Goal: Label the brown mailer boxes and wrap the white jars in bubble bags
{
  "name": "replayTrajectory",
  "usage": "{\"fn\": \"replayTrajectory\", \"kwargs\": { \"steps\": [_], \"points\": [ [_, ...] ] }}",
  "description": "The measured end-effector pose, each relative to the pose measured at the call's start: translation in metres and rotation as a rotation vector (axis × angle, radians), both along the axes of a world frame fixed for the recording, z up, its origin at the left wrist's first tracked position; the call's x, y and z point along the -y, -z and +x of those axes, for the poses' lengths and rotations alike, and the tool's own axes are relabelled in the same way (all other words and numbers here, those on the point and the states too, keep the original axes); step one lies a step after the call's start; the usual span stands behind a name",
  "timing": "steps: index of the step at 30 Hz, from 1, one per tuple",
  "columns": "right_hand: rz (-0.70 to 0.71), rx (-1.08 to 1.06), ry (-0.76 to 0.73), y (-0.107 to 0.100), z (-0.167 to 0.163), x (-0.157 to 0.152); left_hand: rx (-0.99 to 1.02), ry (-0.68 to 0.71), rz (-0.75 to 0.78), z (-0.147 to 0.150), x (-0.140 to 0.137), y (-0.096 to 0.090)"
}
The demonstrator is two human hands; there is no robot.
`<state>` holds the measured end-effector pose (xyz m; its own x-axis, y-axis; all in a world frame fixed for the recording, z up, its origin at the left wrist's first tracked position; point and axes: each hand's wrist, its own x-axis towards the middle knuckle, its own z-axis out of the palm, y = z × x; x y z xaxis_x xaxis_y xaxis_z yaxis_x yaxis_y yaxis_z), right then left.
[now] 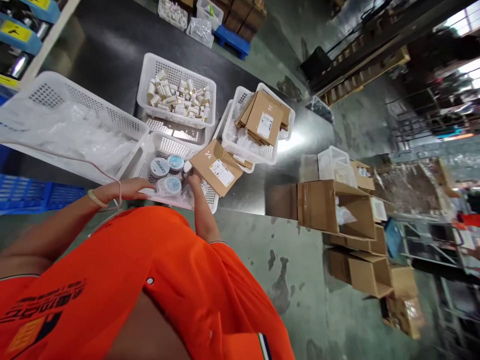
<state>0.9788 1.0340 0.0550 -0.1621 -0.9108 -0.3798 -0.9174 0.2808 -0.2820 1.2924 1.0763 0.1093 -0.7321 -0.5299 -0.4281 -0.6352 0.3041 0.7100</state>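
In front of me, a white perforated basket (170,145) holds round tubs with pale blue and white lids, among them a lettered tub (159,167), a bluish tub (175,162) and a plastic-wrapped tub (172,185). My left hand (137,189) lies at the basket's near left rim, fingers stretched towards the tubs. At the basket's right side my right hand (194,183) is closed, with a small white item (188,166) at its fingertips; part of its fingers is hidden. Beside it, a labelled cardboard mailer (215,167) leans across the basket's right end.
Behind stands a basket (177,65) of small white-and-gold bottles. Left is a long basket (108,112) of clear plastic packaging; right, a basket (262,157) stacks more mailers. A cable (67,154) crosses the left side. Open cartons (317,205) stand farther right.
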Motion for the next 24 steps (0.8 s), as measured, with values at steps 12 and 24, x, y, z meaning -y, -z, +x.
{"fn": "replayTrajectory", "kwargs": {
  "steps": [12,24],
  "points": [
    [0.204,-0.063,0.08,-0.024,-0.038,-0.095,0.068,-0.099,0.026,-0.09,0.01,0.047],
    [0.064,0.089,0.186,0.001,-0.05,-0.114,0.045,-0.527,0.083,-0.083,0.027,0.041]
  ]
}}
